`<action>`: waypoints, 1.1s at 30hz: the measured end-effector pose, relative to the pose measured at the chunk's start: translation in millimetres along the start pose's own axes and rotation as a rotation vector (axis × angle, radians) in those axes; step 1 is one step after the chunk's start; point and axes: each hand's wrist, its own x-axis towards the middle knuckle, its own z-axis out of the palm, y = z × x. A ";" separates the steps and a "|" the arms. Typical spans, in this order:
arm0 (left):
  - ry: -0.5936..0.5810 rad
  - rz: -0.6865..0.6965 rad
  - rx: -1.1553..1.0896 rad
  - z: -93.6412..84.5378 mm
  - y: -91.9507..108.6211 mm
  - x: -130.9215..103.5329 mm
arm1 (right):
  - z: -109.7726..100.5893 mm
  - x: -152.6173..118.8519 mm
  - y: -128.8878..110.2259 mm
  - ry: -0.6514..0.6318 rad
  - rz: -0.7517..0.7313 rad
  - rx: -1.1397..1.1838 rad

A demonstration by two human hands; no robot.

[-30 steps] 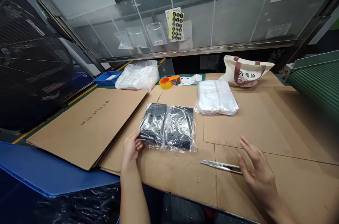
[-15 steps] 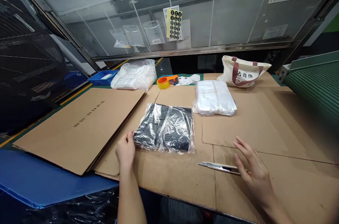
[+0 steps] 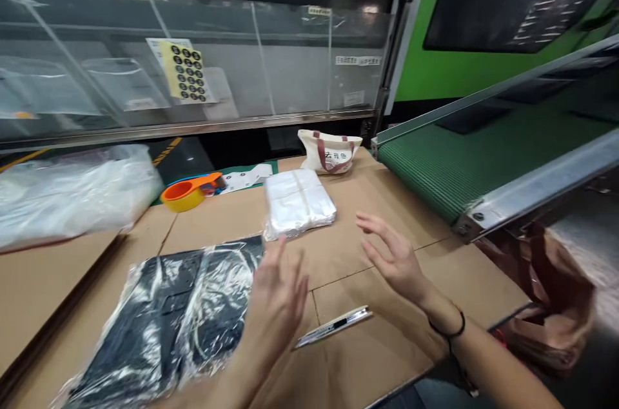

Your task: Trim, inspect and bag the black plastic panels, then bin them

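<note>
Raised over the cardboard-covered table [image 3: 396, 344], my left hand [image 3: 280, 286] has its fingers apart, blurred by motion, and holds nothing. It is nearest the right edge of the dark items in clear plastic [image 3: 164, 312]. My right hand [image 3: 396, 257] is open too, fingers spread, to the right of the wrapped stack of white bags [image 3: 300, 199]. A metallic cutter knife [image 3: 333, 326] lies on the cardboard between and below the hands, touched by neither.
An orange and yellow tape dispenser [image 3: 188, 193] sits beside a bulky clear plastic bag [image 3: 72, 189]. A cream tote [image 3: 331, 154] stands at the back, near a green conveyor belt [image 3: 454, 151]. A brown bag [image 3: 551, 306] is off the table's right edge.
The view has swung right, bringing in the conveyor. My left hand has let go of the plastic's left edge and moved right across it. My right hand has come away from the knife.
</note>
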 end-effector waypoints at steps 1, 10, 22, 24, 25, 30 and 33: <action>-0.009 0.074 -0.037 12.3 12.8 -0.5 | -11.5 16.3 2.3 0.015 0.006 0.011; -0.125 0.102 -0.254 47.0 44.9 -40.2 | -132.3 184.2 111.6 0.345 0.619 0.062; -0.027 0.184 -0.330 50.9 54.0 -39.3 | -220.6 174.4 210.7 0.826 1.076 0.273; -0.016 0.198 -0.340 52.6 52.3 -40.8 | -221.3 175.4 221.1 0.823 1.089 0.302; -0.008 0.207 -0.345 52.8 51.3 -41.4 | -221.2 176.1 225.0 0.818 1.094 0.314; 0.027 0.270 -0.347 49.1 45.7 -40.7 | -218.1 177.0 232.7 0.773 1.104 0.343; 0.037 0.305 -0.333 47.7 42.9 -39.2 | -214.9 176.4 232.7 0.721 1.086 0.322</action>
